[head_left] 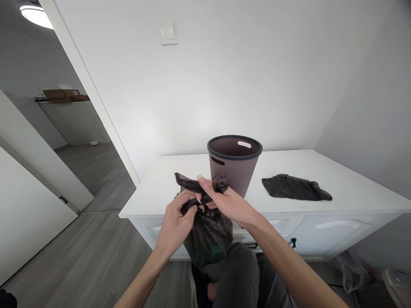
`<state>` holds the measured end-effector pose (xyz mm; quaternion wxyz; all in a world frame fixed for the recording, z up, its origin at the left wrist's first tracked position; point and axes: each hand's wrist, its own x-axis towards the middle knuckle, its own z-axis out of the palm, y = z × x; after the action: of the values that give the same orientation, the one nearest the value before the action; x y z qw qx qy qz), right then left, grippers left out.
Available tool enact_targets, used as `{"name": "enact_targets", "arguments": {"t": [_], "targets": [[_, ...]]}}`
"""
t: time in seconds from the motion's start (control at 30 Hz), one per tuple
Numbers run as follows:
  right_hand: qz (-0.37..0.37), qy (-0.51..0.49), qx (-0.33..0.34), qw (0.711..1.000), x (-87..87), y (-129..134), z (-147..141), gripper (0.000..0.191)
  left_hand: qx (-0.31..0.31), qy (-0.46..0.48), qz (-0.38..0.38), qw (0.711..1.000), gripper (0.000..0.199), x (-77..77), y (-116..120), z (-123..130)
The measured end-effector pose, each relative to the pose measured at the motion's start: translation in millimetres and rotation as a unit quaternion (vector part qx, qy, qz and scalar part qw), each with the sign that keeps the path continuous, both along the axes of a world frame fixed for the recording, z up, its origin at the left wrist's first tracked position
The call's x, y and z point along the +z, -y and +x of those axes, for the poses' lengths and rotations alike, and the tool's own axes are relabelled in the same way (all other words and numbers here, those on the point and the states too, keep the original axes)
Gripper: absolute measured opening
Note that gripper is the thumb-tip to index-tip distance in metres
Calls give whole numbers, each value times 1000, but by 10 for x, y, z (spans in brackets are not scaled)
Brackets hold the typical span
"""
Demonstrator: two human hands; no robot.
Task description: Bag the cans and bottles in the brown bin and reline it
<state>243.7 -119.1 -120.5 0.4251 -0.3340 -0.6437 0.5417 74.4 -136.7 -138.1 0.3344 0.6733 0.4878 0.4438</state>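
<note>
With my left grip [177, 218] I pinch the twisted top of a black plastic bag [208, 237] between the thumb and the bent fingers, with almost no gap. My right grip [231, 204] is also closed on the black film, the fingers curled round one gathered strip and the thumb stretched along it. The filled bag hangs under my hands, in front of the white worktop [353, 190] and near my knee [240, 269]; I cannot tell whether its bottom touches the floor [128, 256]. I judge that the step in hand is to knot the neck of this bag, and that the knot is not yet tight. The next move, I think, calls for passing one end through the loop and pulling both ends apart, gently enough that the thin film does not tear. By my count there are two black bags: this filled one, and one flat, crumpled bag [297, 188] lying on the worktop to the right. There is one brownish-purple waste bin [234, 173], upright on the worktop, with two handle slots visible. Inside the held bag something green [202, 256] shows through, but I cannot count the contents.
</note>
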Motion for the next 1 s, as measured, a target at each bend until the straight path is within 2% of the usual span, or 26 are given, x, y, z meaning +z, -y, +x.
{"name": "enact_targets", "arguments": {"t": [0.07,0.17,0.23,0.33,0.43,0.6,0.73,0.87,1.0], "targets": [[-28,-12,27,999,-28,-8,67,52,-26,75,-60,995,16,15,-9,-7],[-12,2,62,998,-38,3,168,50,-21,186,-161,969,20,51,-2,-3],[42,47,43,997,-31,15,229,48,-12,226,-193,955,21,80,-3,4],[153,119,-25,981,-37,24,292,38,-6,247,-190,950,22,114,-22,14],[214,138,-88,963,-105,19,303,15,-14,214,-154,964,25,121,-38,22],[265,135,-232,926,-295,-1,213,16,-1,50,-35,998,22,92,-1,60],[326,144,-300,885,-372,-4,116,11,16,-46,43,998,23,70,50,82],[394,149,-334,843,-410,-15,47,10,23,-49,45,998,28,54,69,84],[426,127,-376,813,-445,-41,17,13,67,49,-47,995,44,63,31,117]]}}
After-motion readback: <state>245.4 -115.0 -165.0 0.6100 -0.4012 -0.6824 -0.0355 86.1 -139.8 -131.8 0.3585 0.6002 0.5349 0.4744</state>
